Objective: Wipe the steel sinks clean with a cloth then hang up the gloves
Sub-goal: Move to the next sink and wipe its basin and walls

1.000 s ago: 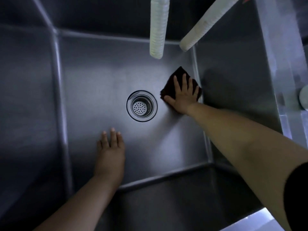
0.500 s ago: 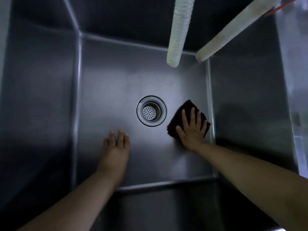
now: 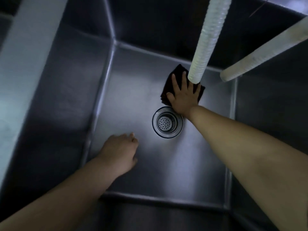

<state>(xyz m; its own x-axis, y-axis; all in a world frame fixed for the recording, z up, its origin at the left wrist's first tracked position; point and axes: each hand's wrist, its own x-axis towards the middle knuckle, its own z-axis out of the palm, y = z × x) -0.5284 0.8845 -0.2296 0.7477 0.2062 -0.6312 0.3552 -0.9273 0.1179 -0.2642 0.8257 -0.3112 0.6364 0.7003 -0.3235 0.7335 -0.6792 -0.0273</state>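
Observation:
I look down into a deep steel sink [image 3: 126, 90] with a round strainer drain [image 3: 167, 122] in its floor. My right hand [image 3: 183, 95] lies flat, fingers spread, pressing a dark folded cloth [image 3: 176, 74] onto the sink floor just beyond the drain. My left hand [image 3: 120, 150] rests on the floor near the left wall, fingers loosely curled, holding nothing. No gloves are in view.
Two white ribbed hoses hang over the basin: one [image 3: 206, 40] ends right above my right hand's fingers, the other [image 3: 266, 50] slants in from the upper right. The sink's pale left rim [image 3: 25, 64] runs along the left side.
My right hand slid the cloth from the right of the drain to the far side of it. The left hand's fingers curled. The view shifted left.

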